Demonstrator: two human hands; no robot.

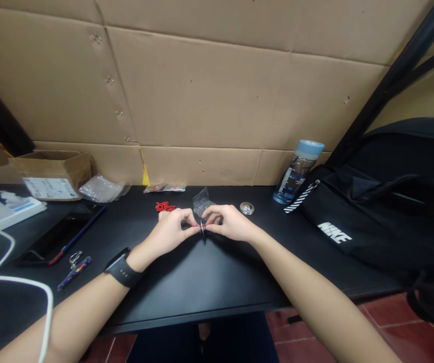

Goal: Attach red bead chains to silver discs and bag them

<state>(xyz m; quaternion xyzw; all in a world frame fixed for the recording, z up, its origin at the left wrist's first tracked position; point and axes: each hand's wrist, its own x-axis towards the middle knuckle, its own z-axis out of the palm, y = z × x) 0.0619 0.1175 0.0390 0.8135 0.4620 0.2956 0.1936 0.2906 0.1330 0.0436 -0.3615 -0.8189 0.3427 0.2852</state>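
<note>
Slack in the left hand (167, 228) or right hand (232, 222), both pinching a small, thin, dark piece (203, 232), might drop it.

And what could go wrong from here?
The thin piece might slip, since the left hand and right hand pinch it only at the fingertips. The red pieces lie right by the left hand, so a knock could scatter them. The white cable crosses the left forearm in view and could perhaps snag if that arm moves.
</note>
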